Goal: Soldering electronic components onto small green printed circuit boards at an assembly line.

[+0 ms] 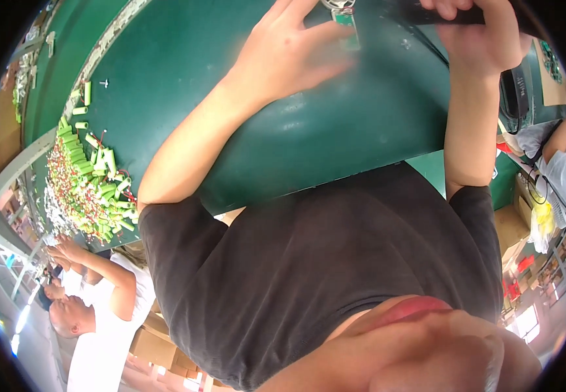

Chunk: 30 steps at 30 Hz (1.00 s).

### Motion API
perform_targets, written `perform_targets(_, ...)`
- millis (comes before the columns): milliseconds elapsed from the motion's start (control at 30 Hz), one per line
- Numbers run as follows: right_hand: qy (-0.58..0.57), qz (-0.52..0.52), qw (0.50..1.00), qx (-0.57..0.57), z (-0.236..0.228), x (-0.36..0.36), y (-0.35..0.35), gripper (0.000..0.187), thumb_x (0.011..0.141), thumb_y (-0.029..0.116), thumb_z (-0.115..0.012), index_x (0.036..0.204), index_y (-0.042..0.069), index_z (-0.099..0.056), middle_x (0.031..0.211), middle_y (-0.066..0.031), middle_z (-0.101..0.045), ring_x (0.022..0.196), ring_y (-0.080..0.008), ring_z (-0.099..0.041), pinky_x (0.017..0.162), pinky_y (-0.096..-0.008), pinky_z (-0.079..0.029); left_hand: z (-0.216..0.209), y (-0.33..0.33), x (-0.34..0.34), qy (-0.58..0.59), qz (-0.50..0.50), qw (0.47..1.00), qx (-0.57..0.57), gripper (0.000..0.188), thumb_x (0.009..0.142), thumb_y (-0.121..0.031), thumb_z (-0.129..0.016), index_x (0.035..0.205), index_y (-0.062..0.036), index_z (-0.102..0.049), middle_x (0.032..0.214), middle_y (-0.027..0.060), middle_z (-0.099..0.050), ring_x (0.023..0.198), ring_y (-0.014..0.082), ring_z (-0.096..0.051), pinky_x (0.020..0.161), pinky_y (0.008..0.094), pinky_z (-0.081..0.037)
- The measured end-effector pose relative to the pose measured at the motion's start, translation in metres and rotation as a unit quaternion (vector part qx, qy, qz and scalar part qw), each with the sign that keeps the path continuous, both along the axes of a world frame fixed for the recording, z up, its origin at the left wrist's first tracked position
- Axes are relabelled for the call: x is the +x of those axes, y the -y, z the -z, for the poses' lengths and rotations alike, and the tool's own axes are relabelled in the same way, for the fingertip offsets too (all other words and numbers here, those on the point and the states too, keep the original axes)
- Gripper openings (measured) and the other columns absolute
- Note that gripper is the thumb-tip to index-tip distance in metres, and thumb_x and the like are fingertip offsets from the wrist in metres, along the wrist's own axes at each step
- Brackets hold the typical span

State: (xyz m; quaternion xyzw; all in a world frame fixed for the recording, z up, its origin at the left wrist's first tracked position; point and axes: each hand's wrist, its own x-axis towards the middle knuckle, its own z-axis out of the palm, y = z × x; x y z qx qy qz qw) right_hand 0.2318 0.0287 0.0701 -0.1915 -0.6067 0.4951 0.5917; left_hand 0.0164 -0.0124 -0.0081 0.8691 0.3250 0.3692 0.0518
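The left hand (281, 53) spreads open by a green board (345, 19) at twelve o'clock (contact unclear); the right hand (486, 40), toward one, grips a dark object (420, 14); likely positioning, next needing steadiness.

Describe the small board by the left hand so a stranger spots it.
Follow the dark green tabletop up to the picture's top edge. At the right side of the left hand is the small board. Its brighter green and the round silvery piece at its top set it apart.
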Motion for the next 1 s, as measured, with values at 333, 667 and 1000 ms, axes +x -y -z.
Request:
perform_targets(333, 0.043, 0.000, 0.999, 0.009, 0.023, -0.022, 0.009, 0.042, 0.095, 0.001, -0.059, 0.133, 0.004, -0.041, 0.065, -0.0015, -0.051, 0.048, -0.0114, -0.049, 0.052, -0.0253, -0.045, 0.002, 0.006, 0.001, 0.011, 0.008, 0.995, -0.102, 0.024, 0.074, -0.013, -0.085, 0.094, -0.0029, -0.076, 0.147, 0.0287, -0.050, 0.130, 0.0432, -0.057, 0.107, 0.0436, -0.049)
perform_targets(667, 0.064, -0.030, 0.996, 0.049, 0.032, -0.027, 0.002, 0.037, 0.093, -0.003, -0.060, 0.127, 0.002, -0.045, 0.069, -0.0021, -0.053, 0.049, -0.0103, -0.049, 0.050, -0.0246, -0.044, 0.001, 0.011, -0.002, 0.000, 0.008, 0.992, -0.122, 0.023, 0.075, -0.014, -0.084, 0.094, -0.0032, -0.077, 0.146, 0.0280, -0.050, 0.129, 0.0424, -0.057, 0.107, 0.0434, -0.049)
perform_targets(1000, 0.021, -0.019, 0.999, -0.016, 0.027, -0.037, 0.004, 0.035, 0.091, -0.008, -0.059, 0.123, -0.001, -0.046, 0.069, -0.0019, -0.052, 0.049, -0.0089, -0.048, 0.051, -0.0238, -0.043, -0.018, 0.012, 0.004, 0.001, -0.012, 0.995, -0.103, 0.026, 0.072, -0.014, -0.085, 0.095, -0.0048, -0.076, 0.139, 0.0240, -0.055, 0.123, 0.0405, -0.060, 0.103, 0.0450, -0.051)
